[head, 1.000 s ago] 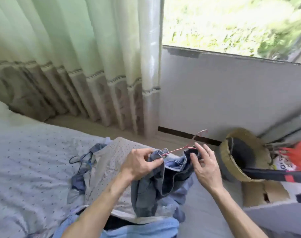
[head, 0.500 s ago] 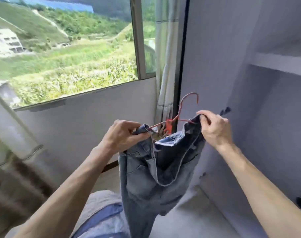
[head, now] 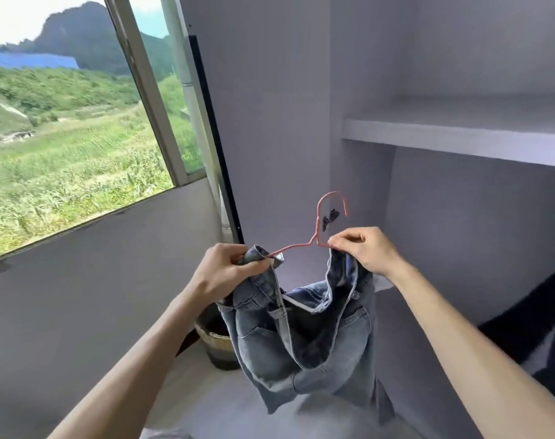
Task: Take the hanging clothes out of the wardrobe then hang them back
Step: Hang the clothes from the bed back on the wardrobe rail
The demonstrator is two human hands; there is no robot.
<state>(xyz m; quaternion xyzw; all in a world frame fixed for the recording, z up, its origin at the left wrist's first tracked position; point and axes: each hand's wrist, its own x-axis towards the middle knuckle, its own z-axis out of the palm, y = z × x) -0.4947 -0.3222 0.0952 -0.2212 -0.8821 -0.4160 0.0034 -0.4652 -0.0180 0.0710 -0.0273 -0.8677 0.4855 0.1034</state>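
Blue denim jeans (head: pixel 304 343) on pink wire hanger (head: pixel 317 229): left hand (head: pixel 222 274) grips waistband, right hand (head: pixel 368 251) pinches hanger (woven basket (head: pixel 217 343) behind, contents hidden).

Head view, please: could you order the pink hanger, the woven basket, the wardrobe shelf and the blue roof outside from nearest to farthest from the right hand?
1. The pink hanger: pinched by the right hand itself.
2. The wardrobe shelf, above right, and the woven basket, low left on the floor: too close to call.
3. The blue roof: far outside, upper left.
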